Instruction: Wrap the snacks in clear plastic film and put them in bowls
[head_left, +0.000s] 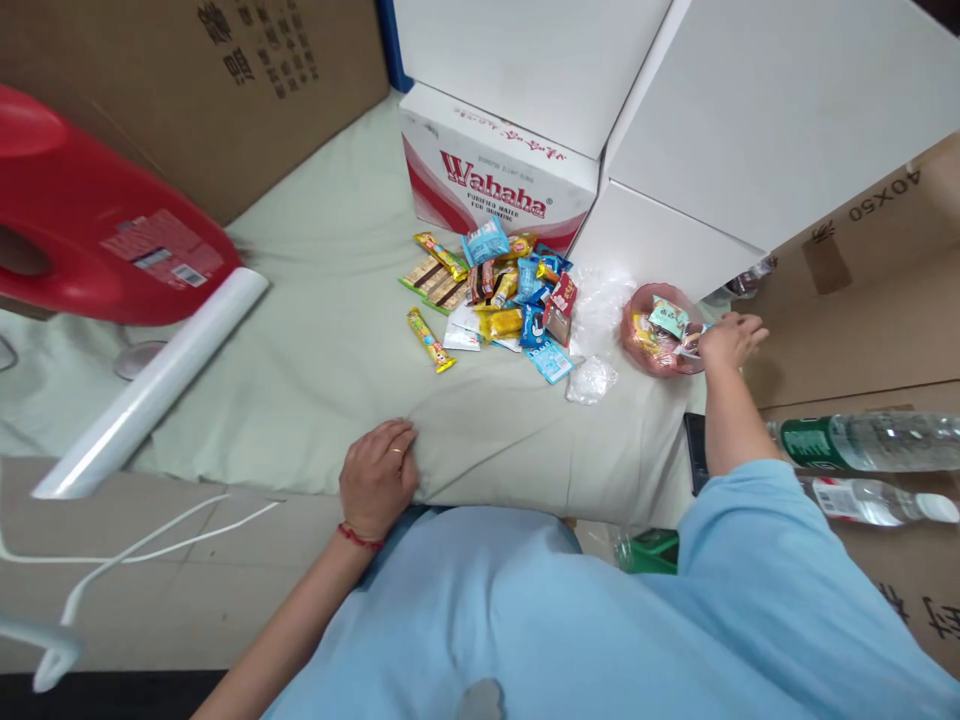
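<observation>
A pink see-through bowl (636,352) on the right of the cloth holds several small wrapped snacks, a pale green packet (667,317) on top. My right hand (729,340) is at the bowl's right rim, its fingers closed on a small whitish-and-brown snack packet (691,341), partly hidden by the fingertips. Left of the bowl lies a loose pile of snack packets (501,322) in yellow, blue, red and brown wrappers. One yellow snack stick (430,341) lies apart from the pile. My left hand (379,478) rests on the cloth's front edge, fingers curled, holding nothing.
A Wahaha carton (495,175) and white boxes (682,120) stand behind the snacks. Crumpled clear plastic (592,378) lies beside the bowl. At left are a red jug (105,220) and a white roll (161,375). Plastic bottles (885,442) lie at right, near a dark phone-like object (696,450).
</observation>
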